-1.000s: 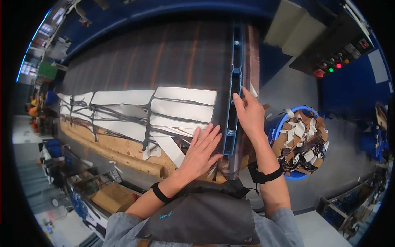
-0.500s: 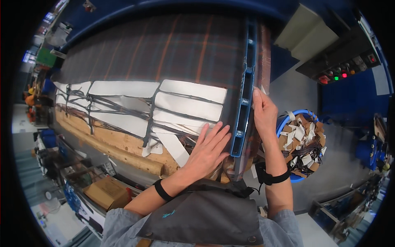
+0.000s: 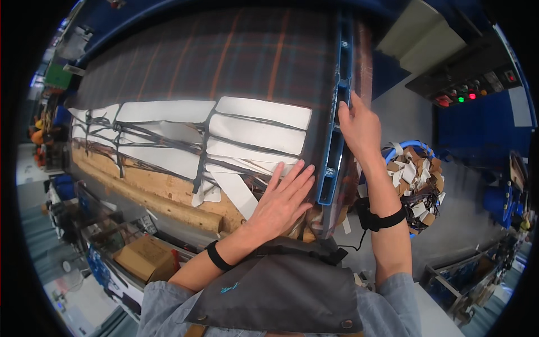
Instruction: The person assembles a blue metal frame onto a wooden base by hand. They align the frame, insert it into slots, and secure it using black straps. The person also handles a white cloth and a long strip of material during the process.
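Observation:
A dark plaid cloth (image 3: pixel 224 62) lies spread over a long wooden table (image 3: pixel 151 194). White cut pieces (image 3: pixel 252 132) lie on it in rows, with dark strips between them. My left hand (image 3: pixel 281 202) rests flat with fingers spread at the near edge of the white pieces, beside a long blue rail (image 3: pixel 337 123) that runs across the cloth. My right hand (image 3: pixel 359 126) grips the rail from its right side, fingers curled over the top. Both wrists wear black bands.
A blue-rimmed bin (image 3: pixel 418 180) full of cloth and paper scraps stands to the right. A control panel (image 3: pixel 466 78) with red and green lights sits at the upper right. A cardboard box (image 3: pixel 143 255) and shelving lie below the table's left side.
My right hand has slid further along the blue rail, away from me. My left hand stays flat on the cloth near the rail, and the view has tilted slightly.

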`<state>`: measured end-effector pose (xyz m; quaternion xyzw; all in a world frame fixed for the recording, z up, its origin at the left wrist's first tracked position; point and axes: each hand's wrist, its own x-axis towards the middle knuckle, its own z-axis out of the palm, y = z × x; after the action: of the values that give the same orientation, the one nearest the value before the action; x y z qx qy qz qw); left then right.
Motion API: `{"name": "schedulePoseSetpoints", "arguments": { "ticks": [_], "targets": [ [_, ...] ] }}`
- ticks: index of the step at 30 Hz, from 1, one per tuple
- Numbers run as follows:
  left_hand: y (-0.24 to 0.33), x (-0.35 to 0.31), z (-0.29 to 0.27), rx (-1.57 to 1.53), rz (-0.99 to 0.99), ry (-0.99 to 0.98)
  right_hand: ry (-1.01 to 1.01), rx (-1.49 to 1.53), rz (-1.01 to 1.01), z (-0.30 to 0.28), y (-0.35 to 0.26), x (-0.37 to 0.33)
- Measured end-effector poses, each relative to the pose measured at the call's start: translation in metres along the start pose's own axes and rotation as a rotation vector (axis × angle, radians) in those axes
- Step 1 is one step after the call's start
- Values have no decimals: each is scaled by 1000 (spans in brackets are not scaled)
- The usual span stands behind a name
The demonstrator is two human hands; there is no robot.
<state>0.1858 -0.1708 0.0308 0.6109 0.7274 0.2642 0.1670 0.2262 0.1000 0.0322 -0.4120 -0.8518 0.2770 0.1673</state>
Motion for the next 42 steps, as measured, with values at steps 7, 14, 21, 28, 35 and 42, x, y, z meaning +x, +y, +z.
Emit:
{"name": "schedulePoseSetpoints", "arguments": {
  "ticks": [7, 14, 21, 28, 35, 42],
  "targets": [
    [2, -27, -8, -40, 20, -13, -5, -36, -8, -1, -3, 2],
    [1, -28, -6, -43, 22, 26, -49, -73, -47, -1, 0, 10],
    [-2, -29, -5, -109, 27, 77, 6, -38, -103, 5, 2, 10],
    [-3, -30, -5, -144, 21, 155, 12, -15, -112, 7, -30, 6],
    [-5, -33, -7, -149, 25, 180, 39, -73, -126, 22, -25, 10],
    [-7, -34, -6, -143, 16, 174, -28, -85, -105, 21, -29, 10]
  ]
}}
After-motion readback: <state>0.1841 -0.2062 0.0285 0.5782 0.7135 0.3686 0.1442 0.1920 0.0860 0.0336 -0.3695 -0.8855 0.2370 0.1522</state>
